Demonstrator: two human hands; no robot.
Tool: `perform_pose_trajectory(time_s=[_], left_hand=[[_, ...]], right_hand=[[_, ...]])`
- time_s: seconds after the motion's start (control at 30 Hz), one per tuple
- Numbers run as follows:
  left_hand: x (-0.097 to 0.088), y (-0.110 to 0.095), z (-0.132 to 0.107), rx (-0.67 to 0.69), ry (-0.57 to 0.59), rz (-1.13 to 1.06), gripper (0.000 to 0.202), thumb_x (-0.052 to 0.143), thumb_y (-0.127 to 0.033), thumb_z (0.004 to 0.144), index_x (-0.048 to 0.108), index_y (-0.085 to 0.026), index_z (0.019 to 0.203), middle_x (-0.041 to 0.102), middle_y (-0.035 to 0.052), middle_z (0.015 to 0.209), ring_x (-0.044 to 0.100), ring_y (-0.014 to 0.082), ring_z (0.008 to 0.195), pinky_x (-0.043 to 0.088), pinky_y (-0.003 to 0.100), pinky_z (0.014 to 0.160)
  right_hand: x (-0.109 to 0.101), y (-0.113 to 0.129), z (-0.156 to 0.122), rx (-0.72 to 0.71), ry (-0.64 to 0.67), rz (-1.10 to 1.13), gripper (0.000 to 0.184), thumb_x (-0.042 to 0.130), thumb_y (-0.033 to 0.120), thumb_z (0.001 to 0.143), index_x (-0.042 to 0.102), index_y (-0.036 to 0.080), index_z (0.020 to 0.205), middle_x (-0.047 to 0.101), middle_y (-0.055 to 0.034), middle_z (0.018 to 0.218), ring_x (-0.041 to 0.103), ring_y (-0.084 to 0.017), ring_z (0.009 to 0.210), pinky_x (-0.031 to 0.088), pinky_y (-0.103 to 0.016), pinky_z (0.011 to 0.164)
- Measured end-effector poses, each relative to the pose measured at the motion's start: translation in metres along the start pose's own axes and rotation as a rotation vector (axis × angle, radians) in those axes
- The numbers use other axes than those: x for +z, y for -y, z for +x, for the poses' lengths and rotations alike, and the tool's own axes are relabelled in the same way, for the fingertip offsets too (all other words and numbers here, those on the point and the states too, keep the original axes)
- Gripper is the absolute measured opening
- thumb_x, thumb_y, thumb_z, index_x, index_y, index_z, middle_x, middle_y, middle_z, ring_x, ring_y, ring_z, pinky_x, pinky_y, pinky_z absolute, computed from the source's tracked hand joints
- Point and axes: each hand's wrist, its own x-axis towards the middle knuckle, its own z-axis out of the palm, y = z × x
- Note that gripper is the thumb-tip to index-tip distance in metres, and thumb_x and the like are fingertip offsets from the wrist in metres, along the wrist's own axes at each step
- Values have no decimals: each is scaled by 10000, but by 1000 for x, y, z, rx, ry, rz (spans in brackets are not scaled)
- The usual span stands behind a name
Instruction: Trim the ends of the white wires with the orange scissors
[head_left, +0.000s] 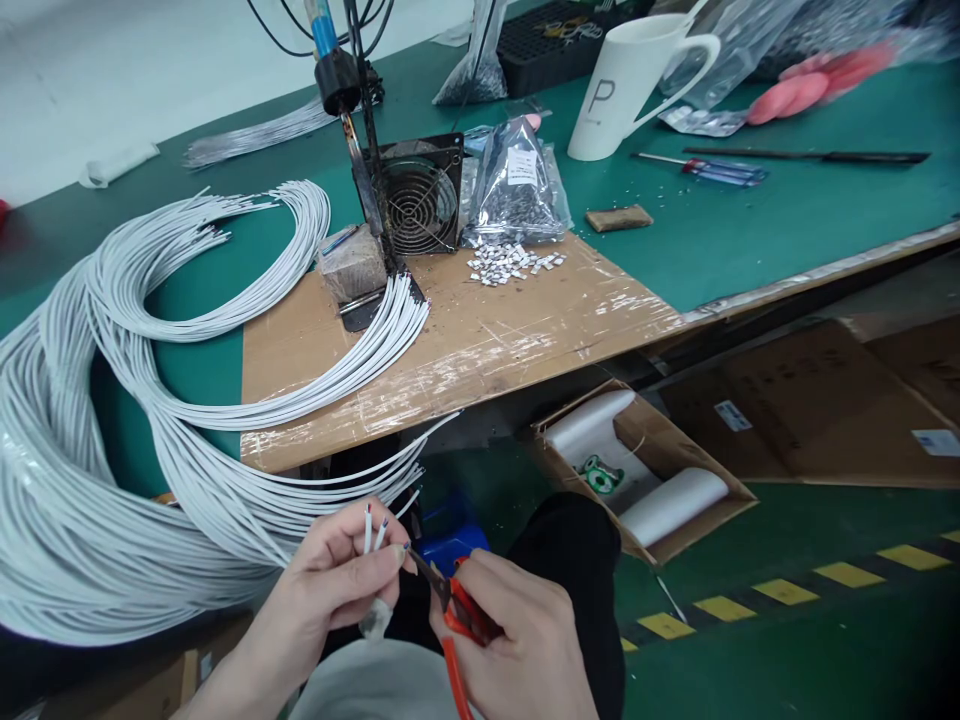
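My left hand (330, 590) is closed in a pinch on the end of a white cable (373, 528), whose thin inner wires stick up between the fingers. My right hand (517, 640) is wrapped round orange-handled cutters (450, 615); their dark jaws point at the wire tips beside my left fingers. Both hands are low in the view, below the table's front edge. A big bundle of white cables (90, 470) sweeps in from the left, over a brown board (480, 340), with loose ends hanging towards my left hand.
On the green table (750, 220) stand a small black fan (420, 195), a soldering-iron stand (352, 100), a bag of metal terminals (517, 185) with loose ones beside it, a white mug (626, 85) and screwdrivers (712, 168). An open cardboard box (645, 470) sits on the floor.
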Motion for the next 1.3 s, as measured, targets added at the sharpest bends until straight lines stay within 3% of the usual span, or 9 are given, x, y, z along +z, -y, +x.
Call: perform_pose_trajectory(time_s=[0.23, 0.63, 0.83, 0.9, 1.0, 1.17, 1.23, 1.3], left_hand=[[-1, 1, 0, 25, -23, 17, 425, 910, -523, 725, 725, -143, 777, 594, -10, 555, 220, 26, 454, 87, 170, 412], [1, 2, -2, 25, -49, 63, 434, 896, -537, 722, 721, -143, 765, 585, -21, 543, 161, 23, 439, 96, 213, 442], [0, 5, 0, 38, -60, 92, 457, 903, -564, 695, 736, -145, 769, 567, -22, 543, 237, 45, 447, 136, 213, 442], [-1, 6, 1, 46, -64, 100, 454, 906, -564, 693, 744, -147, 771, 566, -15, 561, 283, 57, 464, 137, 210, 443], [-1, 6, 1, 44, -64, 87, 430, 911, -546, 700, 751, -153, 771, 568, -13, 589, 308, 65, 480, 142, 211, 450], [5, 3, 1, 89, -64, 80, 403, 907, -533, 715, 774, -156, 771, 532, -19, 595, 337, 92, 527, 187, 222, 480], [5, 4, 0, 127, -62, 87, 392, 891, -533, 743, 782, -160, 790, 474, -41, 576, 308, 91, 531, 198, 220, 493], [0, 7, -4, 140, -54, 114, 379, 876, -526, 770, 794, -157, 802, 450, -50, 562, 294, 83, 518, 188, 219, 497]], right_hand=[[-1, -1, -1, -7, 10, -2, 358, 546, 93, 837, 260, 228, 669, 341, 61, 582, 295, -90, 501, 220, -264, 497], [-1, 0, 1, -9, -9, -3, 349, 540, 78, 795, 266, 230, 641, 330, 61, 577, 285, -92, 497, 218, -264, 485], [-15, 9, 13, 71, 191, 46, 416, 546, 128, 874, 193, 233, 680, 351, 63, 562, 307, -76, 477, 229, -248, 447], [-18, 8, 15, 82, 203, 44, 420, 554, 149, 887, 199, 233, 678, 363, 61, 559, 313, -76, 476, 233, -246, 444], [-15, 6, 9, 74, 143, 39, 413, 553, 127, 858, 200, 231, 669, 341, 64, 553, 308, -73, 469, 226, -244, 442], [16, 7, -3, 59, -48, 97, 359, 571, 75, 807, 316, 222, 601, 352, 61, 571, 319, -75, 483, 244, -244, 450], [21, 4, 2, 116, -161, 161, 346, 593, 96, 803, 371, 218, 568, 371, 58, 550, 331, -76, 464, 248, -245, 429], [9, -9, 16, 236, -293, 241, 392, 621, 186, 816, 371, 229, 517, 361, 58, 488, 324, -79, 412, 225, -252, 383]])
